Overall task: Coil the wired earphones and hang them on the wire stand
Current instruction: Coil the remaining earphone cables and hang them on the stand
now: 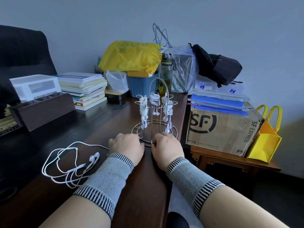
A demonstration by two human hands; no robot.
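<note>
Both hands curled, knuckles up, holding nothing I can see: left hand [127,145] & right hand [166,145] at wire stand [154,129] base. Loose earphones [70,163] lie left of left hand; pick up by buds, wind even loops.

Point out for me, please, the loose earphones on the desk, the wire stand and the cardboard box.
loose earphones [94,157]: head view, on the white earbuds.
wire stand [159,80]: head view, on the arched top handle.
cardboard box [218,129]: head view, on its printed front face.
</note>
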